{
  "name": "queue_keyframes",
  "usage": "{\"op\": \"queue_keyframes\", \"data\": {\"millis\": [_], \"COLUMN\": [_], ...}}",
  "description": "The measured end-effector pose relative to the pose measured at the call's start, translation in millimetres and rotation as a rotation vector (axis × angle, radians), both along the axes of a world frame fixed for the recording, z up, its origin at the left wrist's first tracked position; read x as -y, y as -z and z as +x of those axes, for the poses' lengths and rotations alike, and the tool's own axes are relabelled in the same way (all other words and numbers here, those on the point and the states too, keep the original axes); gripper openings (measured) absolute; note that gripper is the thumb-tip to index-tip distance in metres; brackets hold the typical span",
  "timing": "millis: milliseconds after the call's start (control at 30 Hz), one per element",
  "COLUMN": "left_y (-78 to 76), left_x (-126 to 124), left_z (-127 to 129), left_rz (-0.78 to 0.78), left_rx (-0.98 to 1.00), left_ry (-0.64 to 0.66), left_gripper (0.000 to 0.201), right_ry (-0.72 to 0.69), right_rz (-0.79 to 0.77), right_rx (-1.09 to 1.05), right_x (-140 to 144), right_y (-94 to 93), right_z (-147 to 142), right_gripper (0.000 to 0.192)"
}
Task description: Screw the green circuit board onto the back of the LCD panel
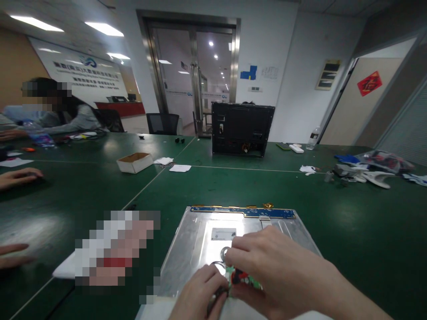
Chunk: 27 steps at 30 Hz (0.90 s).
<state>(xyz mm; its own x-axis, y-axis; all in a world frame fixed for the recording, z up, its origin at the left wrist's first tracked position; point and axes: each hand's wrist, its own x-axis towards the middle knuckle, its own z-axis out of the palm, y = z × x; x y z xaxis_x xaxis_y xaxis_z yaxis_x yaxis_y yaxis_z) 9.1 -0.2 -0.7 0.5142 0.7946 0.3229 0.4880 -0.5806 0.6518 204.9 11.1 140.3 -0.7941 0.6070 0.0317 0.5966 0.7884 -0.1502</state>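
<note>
A flat metal-backed panel (196, 240) lies before me on the green table, with a blue circuit strip (273, 214) along its far edge. My right hand (270, 262) reaches over the panel from the right, its fingers closed on a small green circuit board (255, 282) that has red and black parts. Close beside it, my left hand (203, 291) is pinched at the board's left side. What sits between those fingers is dark and mostly hidden. A ring-shaped metal piece (225, 254) shows at the right fingertips. A pale label (223, 234) is on the panel's back.
A black monitor-like unit (243, 129) stands at the far side. An open white box (135, 163) is left of centre. A pixelated item (113, 249) lies to my left, near another person's hands (20, 178). Bags and scraps (363, 171) are at right.
</note>
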Motion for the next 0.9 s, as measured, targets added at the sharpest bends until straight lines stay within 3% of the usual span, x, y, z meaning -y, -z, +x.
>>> {"op": "queue_keyframes", "data": {"millis": [900], "left_y": [2.7], "left_x": [0.2], "left_z": [-1.9], "left_rz": [0.003], "left_rx": [-0.031], "left_ry": [0.011], "left_gripper": [0.017], "right_ry": [0.036], "right_rz": [0.063], "right_rx": [0.027], "right_x": [0.5], "right_y": [3.3], "right_z": [-2.6], "right_gripper": [0.012]}}
